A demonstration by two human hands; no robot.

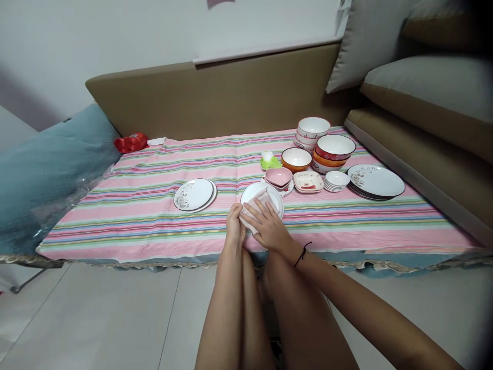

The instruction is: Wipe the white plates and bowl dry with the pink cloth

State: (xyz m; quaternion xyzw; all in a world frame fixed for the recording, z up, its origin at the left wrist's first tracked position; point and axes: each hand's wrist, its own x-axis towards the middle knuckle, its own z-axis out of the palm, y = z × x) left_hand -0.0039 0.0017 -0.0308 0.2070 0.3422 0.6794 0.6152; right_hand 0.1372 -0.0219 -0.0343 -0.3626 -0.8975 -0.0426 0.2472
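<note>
A white plate (250, 191) is tilted toward me at the front of the striped cloth, above my knees. My left hand (234, 223) is closed on its left edge, close to a corner of the pale wiping cloth (265, 197). My right hand (266, 221) lies flat on that cloth with fingers spread, pressing it against the plate's face. Another white rim (282, 210) shows just behind the plate on its right. Directly beyond are pink bowls (279, 177) on a flowered plate (288, 190). Part of the plate is hidden under my right hand and the cloth.
Two flower-patterned plates (193, 194) lie to the left. On the right are a square dish (308, 181), small white dishes (336, 180), stacked bowls (334, 146), an orange bowl (296, 158), a green dish (270, 161) and large plates (376, 181). Cushions (431, 92) stand far right.
</note>
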